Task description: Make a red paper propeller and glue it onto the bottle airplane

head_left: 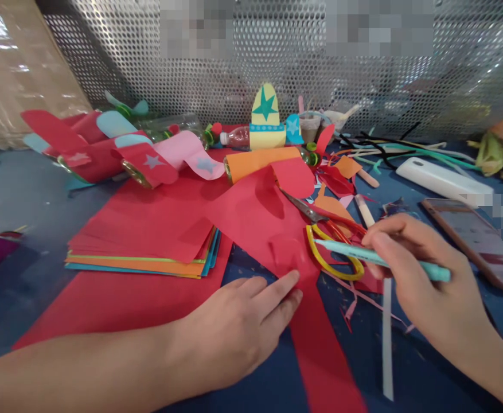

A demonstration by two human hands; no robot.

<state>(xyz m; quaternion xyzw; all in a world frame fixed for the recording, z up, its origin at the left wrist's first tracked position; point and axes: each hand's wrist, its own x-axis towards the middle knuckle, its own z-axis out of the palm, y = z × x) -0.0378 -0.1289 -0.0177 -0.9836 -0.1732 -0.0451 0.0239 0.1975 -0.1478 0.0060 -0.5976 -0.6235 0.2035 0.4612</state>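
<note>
My left hand [251,321] lies with its fingers stretched out, the tips pressing on a sheet of red paper [255,212]. Just beyond those fingertips is a small rounded red shape [288,252]; I cannot tell whether it is a separate piece. A light teal marker pen [354,250] is gripped in my right hand [418,269], its tip pointing left over the yellow and red handles of the scissors [311,215]. The scissors rest on the red paper with their blades toward the back. A red strip [328,355] runs toward the front edge.
Left of the red sheet sits a stack of coloured paper [139,229]. Behind stand bottles wrapped in paper, including a red plane [100,149] and a yellow piece with a green star [266,109]. Paper scraps, a white-cased tool [440,180] and a phone [479,241] lie right.
</note>
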